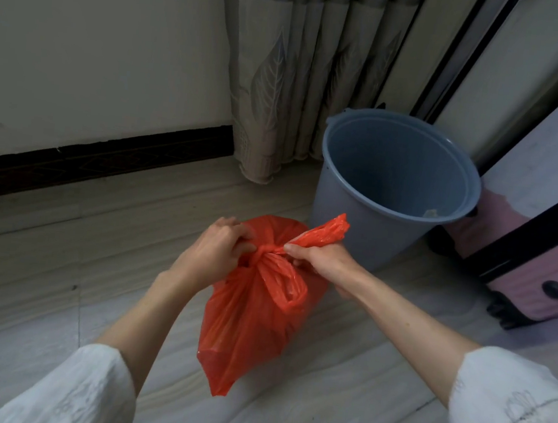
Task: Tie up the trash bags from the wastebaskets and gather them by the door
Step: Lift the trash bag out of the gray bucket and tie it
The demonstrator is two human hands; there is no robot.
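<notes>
Sleeves (pixel 79 393) of pale white cloth frame the bottom corners of my view, both forearms bare and reaching forward. Between them I see the red trash bag (pixel 248 325), hanging over the pale wood-grain floor (pixel 42 255) with its lower corner pointing down; I cannot tell whether it touches the floor. Its neck is gathered into a knot (pixel 265 249) near the top. My left hand (pixel 215 249) has its fingers curled around the plastic at the left side of that knot, gripping it. My right hand (pixel 320 260) pinches the other handle strip (pixel 323 231) between thumb and curled fingers, with the loose end sticking up and to the right. A loop of plastic (pixel 284 280) droops below the knot toward me.

Just beyond the bag stands a blue-grey wastebasket (pixel 395 175), upright, with no liner in it and a small scrap on its inner wall. To its right sits a pink suitcase (pixel 539 273) on dark wheels, against black-framed panels. Behind the wastebasket hangs a leaf-patterned curtain (pixel 285 74), and to the left runs a white wall (pixel 99 37) with a dark baseboard (pixel 86 160).
</notes>
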